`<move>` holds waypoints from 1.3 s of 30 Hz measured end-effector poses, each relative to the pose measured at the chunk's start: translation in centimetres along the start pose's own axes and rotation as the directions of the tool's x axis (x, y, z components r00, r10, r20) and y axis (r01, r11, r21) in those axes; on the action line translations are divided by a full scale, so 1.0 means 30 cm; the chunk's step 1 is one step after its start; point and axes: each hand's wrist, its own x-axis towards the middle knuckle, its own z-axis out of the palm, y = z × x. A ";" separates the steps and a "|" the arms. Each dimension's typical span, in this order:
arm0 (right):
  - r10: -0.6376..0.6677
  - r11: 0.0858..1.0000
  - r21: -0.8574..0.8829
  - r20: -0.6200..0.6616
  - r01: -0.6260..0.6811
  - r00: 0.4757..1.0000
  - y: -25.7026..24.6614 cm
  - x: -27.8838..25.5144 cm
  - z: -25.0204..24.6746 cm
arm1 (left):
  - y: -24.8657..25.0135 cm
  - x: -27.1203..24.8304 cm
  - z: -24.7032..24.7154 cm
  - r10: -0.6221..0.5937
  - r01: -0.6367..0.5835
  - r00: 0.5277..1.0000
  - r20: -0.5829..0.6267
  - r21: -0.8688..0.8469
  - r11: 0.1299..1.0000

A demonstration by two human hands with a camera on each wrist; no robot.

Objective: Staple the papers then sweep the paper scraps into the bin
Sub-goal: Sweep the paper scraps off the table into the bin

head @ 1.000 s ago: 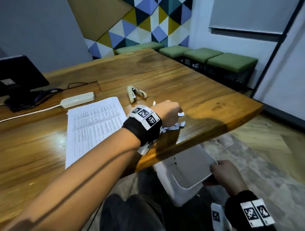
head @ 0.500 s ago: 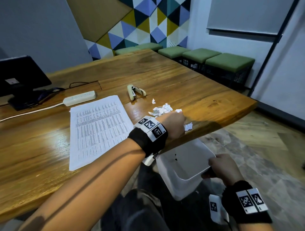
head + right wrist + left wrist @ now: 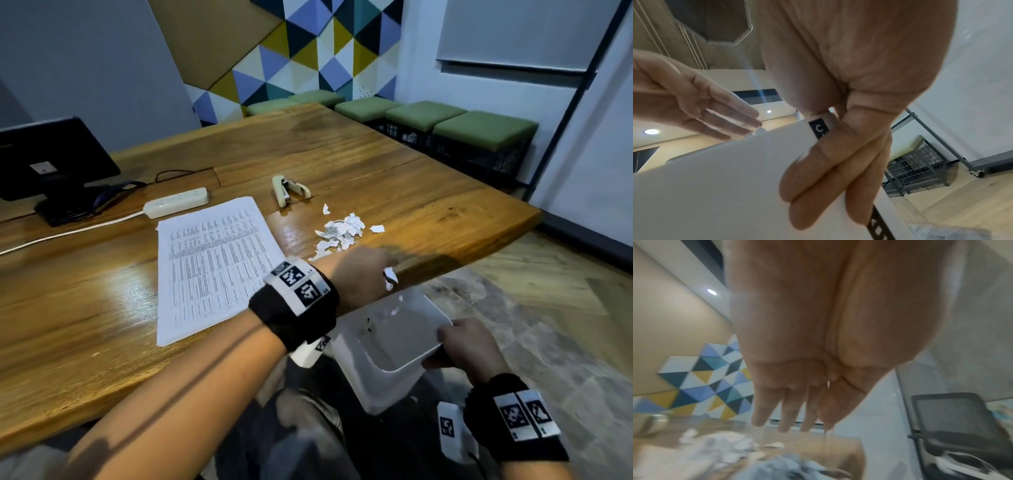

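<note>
A white bin (image 3: pixel 407 363) hangs just below the table's near edge, and my right hand (image 3: pixel 466 346) grips its rim, fingers (image 3: pixel 818 186) curled on the wall (image 3: pixel 715 186). My left hand (image 3: pixel 363 277) hovers at the table edge over the bin, fingers (image 3: pixel 783 415) straight and together, also seen as a flat hand (image 3: pixel 715 110) in the right wrist view. A few white scraps (image 3: pixel 390 277) fall off the edge by the left hand. A pile of paper scraps (image 3: pixel 339 233) lies on the table behind the hand. The printed papers (image 3: pixel 215 263) lie flat to the left. A beige stapler (image 3: pixel 287 190) sits behind them.
A white power strip (image 3: pixel 176 202) and its cord lie left of the stapler. A black monitor (image 3: pixel 51 164) stands at the far left. Green stools (image 3: pixel 479 130) line the wall beyond the wooden table (image 3: pixel 394 164). A black chair (image 3: pixel 955 418) shows in the left wrist view.
My left hand has swept from the scrap pile back toward me to the table edge, pushing a few scraps over it. The bin, held by my right hand, has come up closer under the edge.
</note>
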 end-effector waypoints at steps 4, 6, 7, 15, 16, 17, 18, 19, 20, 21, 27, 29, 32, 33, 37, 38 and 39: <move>-0.003 1.000 -0.019 0.004 0.003 1.000 -0.022 -0.028 0.000 | -0.127 -0.003 -0.097 -0.214 0.214 0.977 -0.024 0.007 0.977; -0.012 1.000 -0.009 -0.001 0.012 1.000 -0.022 -0.035 -0.006 | -0.159 0.002 -0.100 -0.281 0.274 0.958 0.062 0.106 0.956; -0.016 1.000 -0.004 0.000 0.016 1.000 -0.021 -0.034 -0.008 | -0.163 0.005 -0.090 -0.290 0.277 0.952 0.098 0.128 0.952; 0.001 1.000 0.002 -0.010 -0.001 1.000 -0.022 -0.034 0.000 | -0.085 0.028 -0.019 -0.256 0.262 0.965 0.065 -0.115 0.958; 0.004 1.000 0.001 -0.006 -0.004 1.000 -0.018 -0.028 -0.001 | -0.087 0.029 -0.027 -0.268 0.272 0.962 0.046 -0.127 0.954; 0.009 1.000 -0.008 -0.009 -0.009 1.000 -0.020 -0.031 -0.003 | -0.093 0.026 -0.034 -0.291 0.291 0.957 0.023 -0.135 0.947; 0.011 1.000 -0.010 -0.010 -0.011 1.000 -0.017 -0.027 -0.006 | -0.098 0.025 -0.041 -0.304 0.302 0.953 0.000 -0.131 0.944; 0.014 1.000 -0.014 -0.013 -0.015 1.000 -0.017 -0.026 -0.007 | -0.099 0.023 -0.046 -0.307 0.304 0.952 -0.006 -0.115 0.946; 0.015 1.000 -0.019 -0.020 -0.015 1.000 -0.014 -0.021 -0.007 | -0.095 0.024 -0.046 -0.301 0.301 0.954 0.014 -0.100 0.948; 0.015 0.999 -0.027 -0.026 -0.016 1.000 -0.016 -0.021 -0.007 | -0.089 0.023 -0.043 -0.286 0.289 0.957 0.043 -0.090 0.953; 0.024 0.999 -0.033 -0.030 -0.025 0.999 -0.027 -0.033 -0.008 | -0.001 0.000 0.011 -0.204 0.208 0.978 0.047 -0.115 0.971; 0.035 0.999 -0.028 -0.041 -0.036 0.999 -0.026 -0.034 -0.011 | 0.016 -0.009 0.018 -0.176 0.176 0.984 0.009 -0.120 0.977; 0.036 0.998 -0.058 -0.047 -0.039 0.998 -0.018 -0.026 -0.009 | -0.015 0.006 -0.017 -0.177 0.167 0.982 -0.068 -0.129 0.977; 0.034 0.998 -0.051 -0.046 -0.036 0.998 -0.015 -0.025 -0.006 | -0.029 0.015 -0.036 -0.177 0.168 0.982 -0.072 -0.118 0.979; 0.024 1.000 -0.017 -0.024 -0.024 0.999 -0.014 -0.033 0.011 | -0.041 0.060 -0.076 -0.163 0.163 0.987 -0.001 -0.025 0.986; 0.019 1.000 -0.009 -0.023 -0.020 1.000 -0.015 -0.034 0.014 | -0.039 0.070 -0.065 -0.160 0.160 0.987 0.026 0.000 0.987; 0.015 1.000 0.001 -0.025 -0.015 1.000 -0.016 -0.037 0.013 | -0.038 0.082 -0.046 -0.140 0.139 0.989 0.045 0.024 0.990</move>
